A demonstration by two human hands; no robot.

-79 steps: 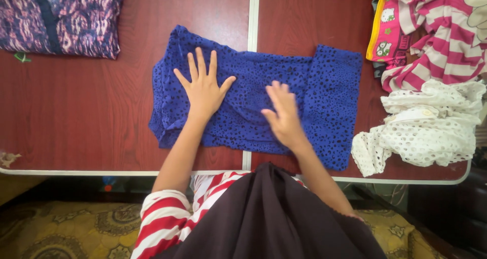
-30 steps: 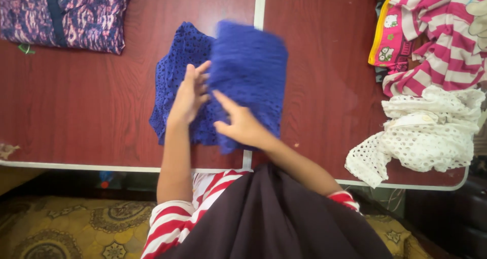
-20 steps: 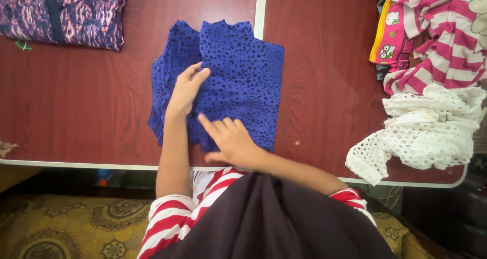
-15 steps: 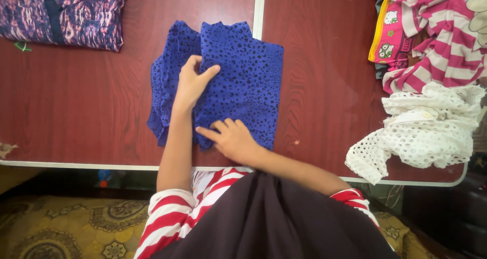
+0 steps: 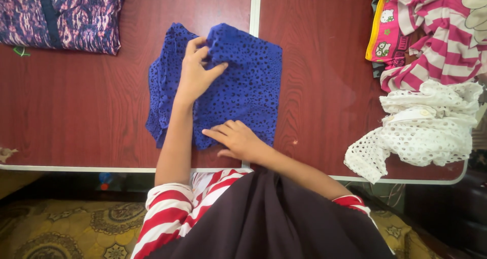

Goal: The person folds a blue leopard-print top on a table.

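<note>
A blue garment with black spots (image 5: pixel 248 81) lies folded on the red-brown table (image 5: pixel 76 102), near its front edge. My left hand (image 5: pixel 195 71) pinches the far edge of the garment's upper layer, thumb on top and fingers curled around the fold. My right hand (image 5: pixel 236 140) lies flat on the near edge of the same garment, fingers pointing left and pressing it down.
A purple patterned folded cloth (image 5: pixel 61 15) lies at the far left. On the right sits a pile with a pink striped garment (image 5: pixel 436 31) and a white eyelet garment (image 5: pixel 423 130). A white seam (image 5: pixel 253 8) splits the table.
The spread garment's right half was folded over to the left. Since then my left hand has slid up and gripped the top layer's far edge; my right hand stays on the near edge.
</note>
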